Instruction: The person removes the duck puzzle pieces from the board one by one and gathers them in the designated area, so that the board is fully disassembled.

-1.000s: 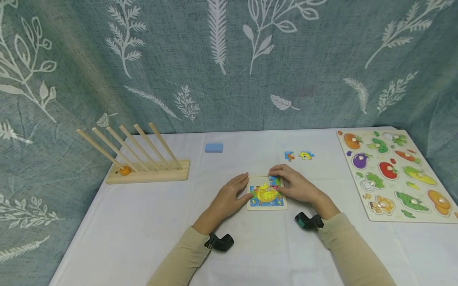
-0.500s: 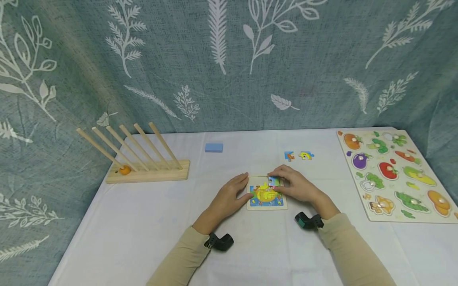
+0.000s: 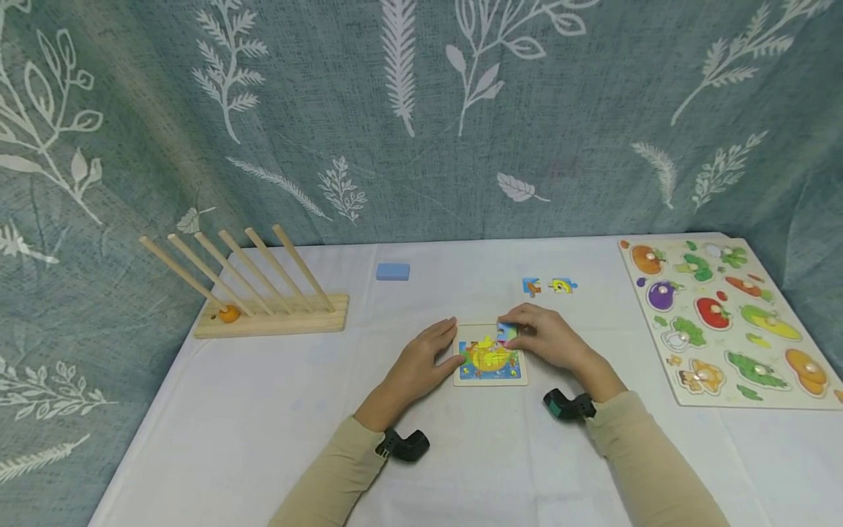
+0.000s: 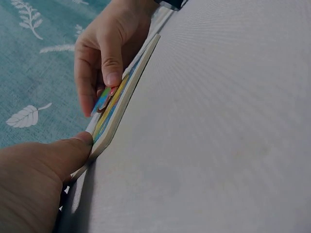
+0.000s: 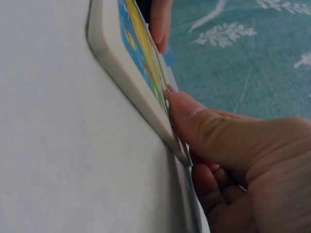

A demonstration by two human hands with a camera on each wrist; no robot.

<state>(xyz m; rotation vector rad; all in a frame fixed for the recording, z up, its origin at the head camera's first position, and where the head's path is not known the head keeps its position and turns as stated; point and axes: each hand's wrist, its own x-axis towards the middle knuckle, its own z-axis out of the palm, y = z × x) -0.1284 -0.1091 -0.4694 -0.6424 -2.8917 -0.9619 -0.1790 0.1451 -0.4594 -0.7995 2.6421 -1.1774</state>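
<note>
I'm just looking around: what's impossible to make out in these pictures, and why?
Head view: part of the held puzzle piece, covered by the right hand.
Head view: the near right corner of the vegetable board, cut off by the right edge.
Head view: fine details on the two loose pieces, too small.
Right wrist view: part of the puzzle tray, cut off by the top edge.

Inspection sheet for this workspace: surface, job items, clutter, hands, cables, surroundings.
Surface: white cloth, faint creases.
Job items: puzzle tray, partly filled; puzzle piece at its far right corner, seating unclear; two loose pieces beyond it on the cloth.
Clutter: peg stand with orange bead, left; blue block, back; vegetable board, right.
Hands: left hand rests at the tray's left edge, thumb on it; right hand pinches the puzzle piece.
Cables: nothing seen.
Surroundings: blue-green curtain with white leaf prints behind.
</note>
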